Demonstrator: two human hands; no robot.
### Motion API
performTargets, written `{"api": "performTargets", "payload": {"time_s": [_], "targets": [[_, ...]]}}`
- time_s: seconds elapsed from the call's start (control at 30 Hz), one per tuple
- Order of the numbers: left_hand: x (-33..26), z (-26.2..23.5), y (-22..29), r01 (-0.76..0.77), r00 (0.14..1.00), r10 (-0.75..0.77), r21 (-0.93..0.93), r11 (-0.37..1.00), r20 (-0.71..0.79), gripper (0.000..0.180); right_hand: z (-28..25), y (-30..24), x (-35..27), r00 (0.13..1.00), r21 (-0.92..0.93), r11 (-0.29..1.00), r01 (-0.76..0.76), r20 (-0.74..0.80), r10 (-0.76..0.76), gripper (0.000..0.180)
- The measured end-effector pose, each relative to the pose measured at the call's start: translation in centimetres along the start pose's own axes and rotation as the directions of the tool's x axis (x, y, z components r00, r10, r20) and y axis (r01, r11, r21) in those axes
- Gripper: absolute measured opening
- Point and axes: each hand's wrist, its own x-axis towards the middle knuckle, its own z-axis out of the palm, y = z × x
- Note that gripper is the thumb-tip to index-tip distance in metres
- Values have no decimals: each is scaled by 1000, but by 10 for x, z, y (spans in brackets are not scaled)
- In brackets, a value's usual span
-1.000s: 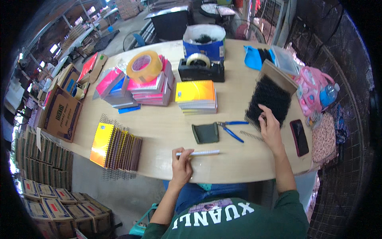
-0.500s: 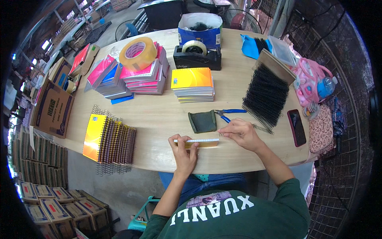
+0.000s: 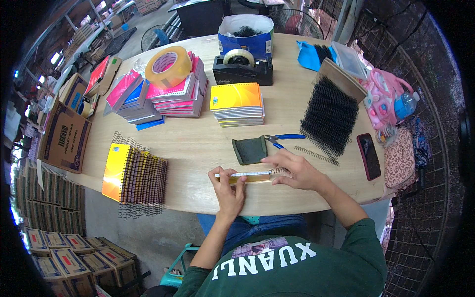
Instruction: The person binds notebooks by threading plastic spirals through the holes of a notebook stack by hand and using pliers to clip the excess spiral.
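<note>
My left hand (image 3: 230, 190) grips a small notepad (image 3: 242, 177) on its edge, with the pages' side facing up. At the notepad's right end, my right hand (image 3: 297, 172) pinches a dark wire spiral coil (image 3: 277, 171), whose left tip meets the row of edge holes. Another loose coil (image 3: 316, 154) lies on the table beyond the right hand. Just past the notepad sit a dark green tray (image 3: 250, 150) and blue-handled pliers (image 3: 282, 138). A pile of black coils (image 3: 330, 116) leans at the right.
Notepads with coils (image 3: 133, 173) stand stacked at left. Yellow notepads (image 3: 236, 104), a tape dispenser (image 3: 242, 70) and pink notepads (image 3: 178, 94) topped by a tape roll (image 3: 168, 67) are farther back. A phone (image 3: 368, 157) and pink bag (image 3: 388, 99) lie at the right edge.
My right hand has brought the coil against the notepad's right end and turned lower. The left hand keeps its hold on the notepad. The view has shifted slightly.
</note>
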Motion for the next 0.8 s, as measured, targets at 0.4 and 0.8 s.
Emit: {"api": "performTargets", "payload": {"time_s": [0.4, 0.8], "targets": [[-9, 2, -6, -29, 999, 29, 8, 1000, -33, 26, 13, -22, 4, 989, -342, 935, 98, -72, -130, 23], [-18, -7, 0, -26, 999, 26, -3, 1000, -21, 52, 47, -3, 97, 906, -681, 678, -276, 51, 420, 64]]}}
